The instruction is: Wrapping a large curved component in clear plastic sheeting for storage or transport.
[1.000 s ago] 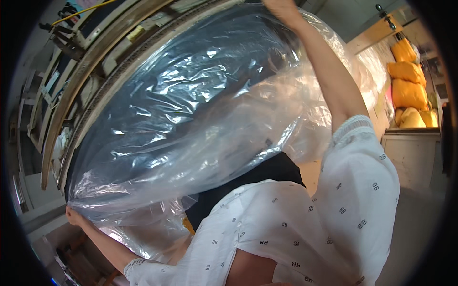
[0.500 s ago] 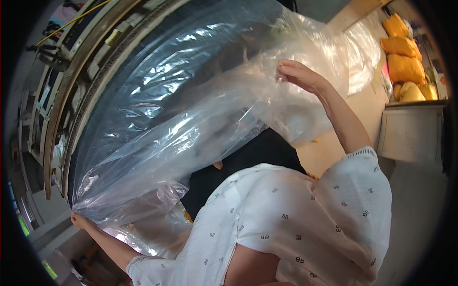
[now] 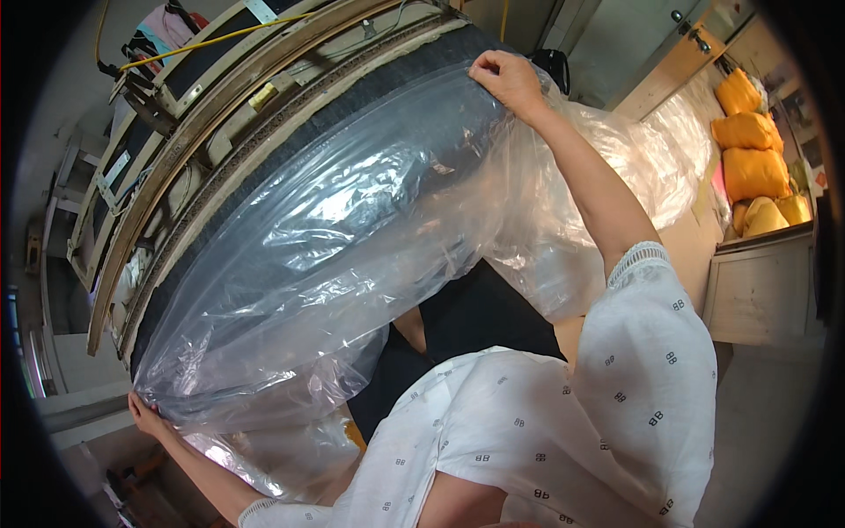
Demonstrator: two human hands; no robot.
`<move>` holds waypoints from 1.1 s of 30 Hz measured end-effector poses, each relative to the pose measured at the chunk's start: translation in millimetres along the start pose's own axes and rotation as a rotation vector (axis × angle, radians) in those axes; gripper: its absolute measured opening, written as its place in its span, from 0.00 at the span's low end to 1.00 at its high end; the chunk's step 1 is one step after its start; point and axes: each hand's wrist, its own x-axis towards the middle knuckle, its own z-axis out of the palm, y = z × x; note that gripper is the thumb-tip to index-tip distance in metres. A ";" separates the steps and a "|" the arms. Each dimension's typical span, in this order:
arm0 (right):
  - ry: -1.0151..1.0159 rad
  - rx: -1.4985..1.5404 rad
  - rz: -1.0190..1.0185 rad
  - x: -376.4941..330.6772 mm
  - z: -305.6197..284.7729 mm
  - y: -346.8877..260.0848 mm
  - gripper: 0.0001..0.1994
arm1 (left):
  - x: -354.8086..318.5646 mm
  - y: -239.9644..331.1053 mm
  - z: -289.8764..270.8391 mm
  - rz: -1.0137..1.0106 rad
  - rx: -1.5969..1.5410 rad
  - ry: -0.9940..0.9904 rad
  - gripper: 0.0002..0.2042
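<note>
Head view gives me a large clear plastic bag (image 3: 352,238) stretched across the edge of a dark padded panel (image 3: 290,150) that leans among wooden frames (image 3: 167,132). My right hand (image 3: 508,81) pinches the bag's upper edge at the panel's top corner, fingers closed on the film; my left hand (image 3: 148,415) grips the lower end the same way, down near the floor. Loose plastic billows toward my white sleeve (image 3: 651,352). Orange sacks (image 3: 748,150) sit well apart above a pale cabinet (image 3: 761,290). I judge the thin film could snag on a frame corner and tear, or slip from my fingers if pulled too taut
</note>
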 end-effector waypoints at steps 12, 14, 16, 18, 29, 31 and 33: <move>-0.121 -0.007 0.035 22.1 3.1 5.1 0.10 | 1.0 -7.5 -104.1 -0.093 0.233 -0.335 0.20; -0.147 0.005 -0.021 28.3 8.0 13.8 0.10 | 4.4 -29.1 -115.9 0.097 0.166 -0.368 0.19; -0.170 0.061 -0.181 40.7 16.5 28.2 0.10 | 13.1 -42.4 -116.7 0.124 0.185 -0.346 0.18; -0.204 0.483 -0.156 61.2 24.6 4.0 0.09 | 32.2 -57.7 -147.4 0.210 0.127 -0.326 0.18; 0.208 0.300 0.138 88.8 95.0 -18.8 0.08 | 46.1 -63.8 -50.7 0.341 0.487 0.003 0.20; 0.183 0.313 0.287 78.8 70.3 -21.2 0.08 | 23.1 -51.5 3.8 0.255 0.260 -0.093 0.19; 0.201 0.389 0.082 89.7 45.6 14.6 0.10 | 30.2 -34.1 51.1 0.174 0.099 0.024 0.18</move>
